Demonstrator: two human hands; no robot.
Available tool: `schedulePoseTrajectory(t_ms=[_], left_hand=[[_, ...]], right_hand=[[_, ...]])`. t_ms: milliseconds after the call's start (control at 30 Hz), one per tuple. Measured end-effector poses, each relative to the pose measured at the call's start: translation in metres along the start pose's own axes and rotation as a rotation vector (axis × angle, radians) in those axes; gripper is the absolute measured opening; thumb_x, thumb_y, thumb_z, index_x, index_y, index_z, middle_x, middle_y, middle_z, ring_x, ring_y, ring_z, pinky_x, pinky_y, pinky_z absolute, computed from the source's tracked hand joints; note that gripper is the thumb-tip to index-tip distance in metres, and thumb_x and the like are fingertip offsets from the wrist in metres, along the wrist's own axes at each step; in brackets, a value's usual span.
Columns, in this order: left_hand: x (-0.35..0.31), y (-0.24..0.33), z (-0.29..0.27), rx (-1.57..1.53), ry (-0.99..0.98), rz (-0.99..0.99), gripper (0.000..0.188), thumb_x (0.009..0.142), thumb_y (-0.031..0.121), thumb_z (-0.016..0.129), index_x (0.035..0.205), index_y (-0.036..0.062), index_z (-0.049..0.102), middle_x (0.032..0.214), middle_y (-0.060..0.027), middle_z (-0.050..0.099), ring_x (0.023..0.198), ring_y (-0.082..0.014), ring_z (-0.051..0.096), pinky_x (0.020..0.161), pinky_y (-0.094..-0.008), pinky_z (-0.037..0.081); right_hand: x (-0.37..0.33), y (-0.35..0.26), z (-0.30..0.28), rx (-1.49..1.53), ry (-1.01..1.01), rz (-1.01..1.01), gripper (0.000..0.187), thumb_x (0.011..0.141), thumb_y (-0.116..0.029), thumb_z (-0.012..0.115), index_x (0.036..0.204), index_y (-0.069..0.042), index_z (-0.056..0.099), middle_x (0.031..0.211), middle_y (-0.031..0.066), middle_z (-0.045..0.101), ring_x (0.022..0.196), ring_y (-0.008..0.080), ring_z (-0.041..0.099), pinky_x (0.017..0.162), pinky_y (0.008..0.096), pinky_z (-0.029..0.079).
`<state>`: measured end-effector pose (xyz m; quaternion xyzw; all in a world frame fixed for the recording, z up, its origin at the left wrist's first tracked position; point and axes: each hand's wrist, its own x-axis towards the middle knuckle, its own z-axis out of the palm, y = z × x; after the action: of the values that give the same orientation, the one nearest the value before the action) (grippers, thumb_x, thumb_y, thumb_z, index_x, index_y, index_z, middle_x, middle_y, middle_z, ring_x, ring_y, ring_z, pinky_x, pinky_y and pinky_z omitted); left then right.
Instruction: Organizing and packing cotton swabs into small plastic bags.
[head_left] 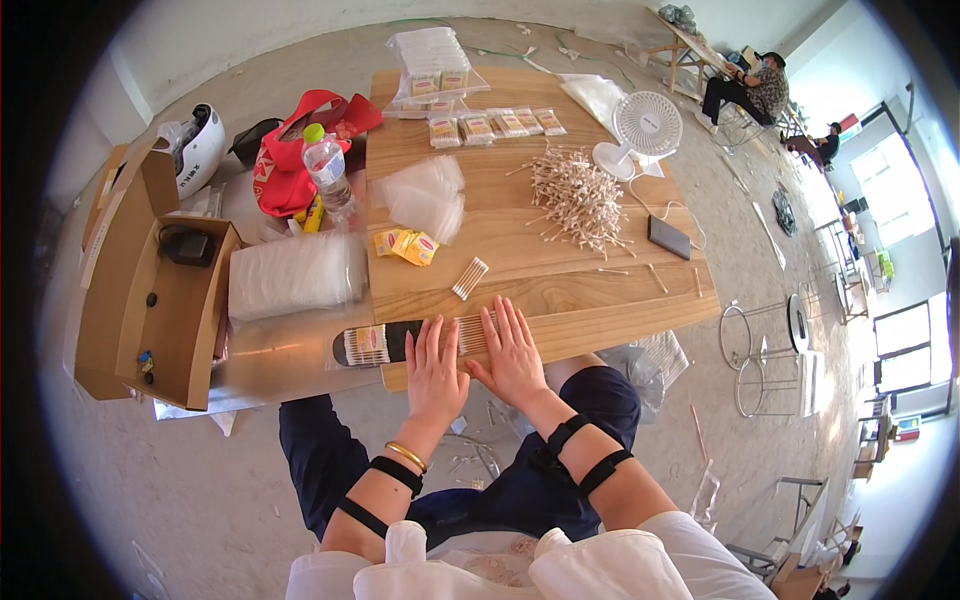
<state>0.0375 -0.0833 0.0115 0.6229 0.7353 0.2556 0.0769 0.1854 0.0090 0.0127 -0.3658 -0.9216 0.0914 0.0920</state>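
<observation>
My left hand (pixel 436 372) and my right hand (pixel 513 362) lie flat, fingers stretched out, near the wooden table's front edge. Cotton swabs (pixel 471 333) lined up side by side show between and under my fingers. A dark strip (pixel 397 341) runs out to the left of my left hand, carrying a row of swabs with a small yellow-and-white label (pixel 369 340). Just beyond my fingertips is a little bundle of swabs (pixel 469 279). Farther back rises a large loose heap of cotton swabs (pixel 580 195). Yellow label cards (pixel 407 246) lie left of the bundle.
Clear plastic bags (pixel 425 197), filled swab packs (pixel 495 126), a white fan (pixel 645 125) and a dark power bank (pixel 668 237) occupy the table. On the left are a stack of clear bags (pixel 297 275), a water bottle (pixel 325 165), a red bag (pixel 275 175) and an open cardboard box (pixel 150 290).
</observation>
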Motion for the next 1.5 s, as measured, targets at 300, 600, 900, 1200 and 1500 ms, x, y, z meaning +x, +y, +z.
schedulePoseTrajectory(t_ms=[300,600,900,1200,1500], left_hand=[[0.003,0.001,-0.003,-0.087,0.011,-0.026,0.062,0.093,0.020,0.055,0.153,0.0101,0.042,0.158,-0.0176,0.035,0.149,-0.0370,0.029,0.124,-0.0575,0.016],[0.016,0.002,0.008,0.028,0.006,-0.024,0.055,0.105,0.045,0.043,0.149,0.0117,0.048,0.158,-0.0168,0.037,0.149,-0.0371,0.030,0.123,-0.0583,0.015],[0.042,0.004,0.013,0.141,0.016,-0.100,0.073,0.104,0.055,0.040,0.161,0.0119,0.028,0.165,-0.0145,0.028,0.153,-0.0375,0.021,0.123,-0.0570,0.013],[-0.002,-0.124,-0.032,-0.013,0.483,-0.403,0.056,0.107,0.038,0.045,0.151,0.0053,0.039,0.156,-0.0232,0.038,0.142,-0.0401,0.039,0.116,-0.0534,0.031],[0.013,-0.151,-0.027,-0.387,0.375,-0.731,0.057,0.104,0.052,0.048,0.093,-0.0005,0.066,0.086,-0.0203,0.070,0.084,-0.0365,0.068,0.075,-0.0443,0.051]], right_hand=[[-0.001,0.001,0.001,-0.009,0.008,0.003,0.088,0.095,-0.054,0.056,0.157,0.003,0.027,0.164,0.0288,0.021,0.155,0.0397,0.017,0.127,0.0480,0.015],[0.000,0.001,0.003,-0.001,0.023,0.004,0.083,0.097,-0.052,0.052,0.156,0.003,0.030,0.164,0.0291,0.022,0.155,0.0401,0.018,0.127,0.0479,0.015],[0.001,-0.001,0.002,0.009,0.021,-0.005,0.089,0.094,-0.056,0.055,0.156,0.004,0.030,0.163,0.0301,0.022,0.155,0.0410,0.017,0.127,0.0502,0.014],[0.003,-0.021,0.004,0.001,-0.023,0.020,0.082,0.099,-0.047,0.052,0.158,0.002,0.024,0.165,0.0271,0.019,0.156,0.0399,0.015,0.127,0.0509,0.012],[0.034,-0.088,0.027,0.002,0.018,0.012,0.075,0.099,-0.040,0.053,0.159,-0.002,0.027,0.166,0.0230,0.020,0.157,0.0343,0.015,0.127,0.0502,0.012]])
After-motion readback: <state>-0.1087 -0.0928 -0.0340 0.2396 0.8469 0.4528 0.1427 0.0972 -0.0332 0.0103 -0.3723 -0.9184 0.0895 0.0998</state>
